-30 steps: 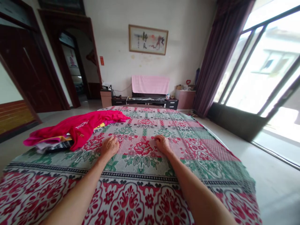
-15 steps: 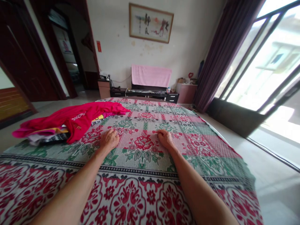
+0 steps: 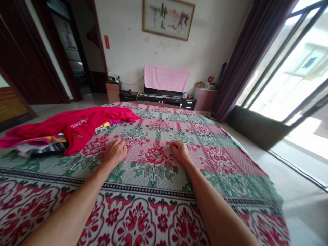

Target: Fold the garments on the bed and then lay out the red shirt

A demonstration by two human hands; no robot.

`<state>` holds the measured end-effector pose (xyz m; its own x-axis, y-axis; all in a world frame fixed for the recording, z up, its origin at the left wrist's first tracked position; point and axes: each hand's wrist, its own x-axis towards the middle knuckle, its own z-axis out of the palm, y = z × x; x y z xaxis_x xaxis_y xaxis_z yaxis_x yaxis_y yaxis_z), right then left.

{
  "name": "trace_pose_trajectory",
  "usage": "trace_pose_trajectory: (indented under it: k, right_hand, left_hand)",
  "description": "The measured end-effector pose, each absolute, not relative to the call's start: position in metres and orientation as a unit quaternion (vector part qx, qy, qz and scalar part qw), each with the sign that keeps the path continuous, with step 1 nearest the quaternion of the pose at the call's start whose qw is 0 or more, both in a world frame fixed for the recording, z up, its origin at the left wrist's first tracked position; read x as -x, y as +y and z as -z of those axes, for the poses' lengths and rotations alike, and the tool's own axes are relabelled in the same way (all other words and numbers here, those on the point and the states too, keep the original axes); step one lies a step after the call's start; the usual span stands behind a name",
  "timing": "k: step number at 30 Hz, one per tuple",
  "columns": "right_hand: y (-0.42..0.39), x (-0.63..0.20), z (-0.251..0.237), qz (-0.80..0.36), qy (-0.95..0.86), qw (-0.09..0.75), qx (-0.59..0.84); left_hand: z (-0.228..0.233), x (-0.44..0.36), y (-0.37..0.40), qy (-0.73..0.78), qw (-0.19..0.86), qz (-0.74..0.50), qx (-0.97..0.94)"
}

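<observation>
Both hands have crept slightly apart since the earlier frame. I note left hand [image 3: 114, 152] and right hand [image 3: 180, 152] curled, knuckles down, pressing the floral bedspread [image 3: 153, 191] at mid-frame, apparently smoothing it; next calls for outward strokes. Red garment [image 3: 74, 124] lies centre left.

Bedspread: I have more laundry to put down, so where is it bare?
The bedspread is bare right of the right hand, out to its window-side edge, and beyond both hands toward the far end. Crowded: the clothes pile beside the left hand.
</observation>
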<state>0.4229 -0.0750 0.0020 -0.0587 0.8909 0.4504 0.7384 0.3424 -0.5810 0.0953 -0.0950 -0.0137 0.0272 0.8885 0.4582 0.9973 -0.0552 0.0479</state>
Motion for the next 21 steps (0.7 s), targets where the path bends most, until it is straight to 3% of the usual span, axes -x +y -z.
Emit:
trace_pose_trajectory:
  k: [21]
  right_hand:
    - [-0.0692, -0.4234, 0.0034, -0.091, -0.726, 0.41, 0.544]
  left_hand:
    - [0.014, -0.0949, -0.0959, -0.657, 0.155, 0.21, 0.707]
